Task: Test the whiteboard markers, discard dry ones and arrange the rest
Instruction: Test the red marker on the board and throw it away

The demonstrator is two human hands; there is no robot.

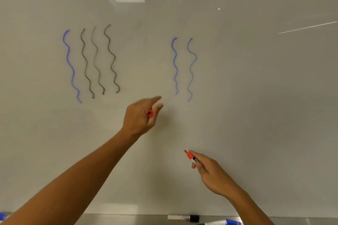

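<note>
L hand (140, 117) fingers round red cap (150, 113); R hand (210, 171) pinching uncapped red marker (191, 157).

The whiteboard (256, 97) carries three blue wavy lines (71, 65) and three black wavy lines (86, 64), two hands show, holding one red marker (191, 157) and one red cap (150, 113), and at least four markers (183, 217) lie on the ledge (128, 219) below.
</note>
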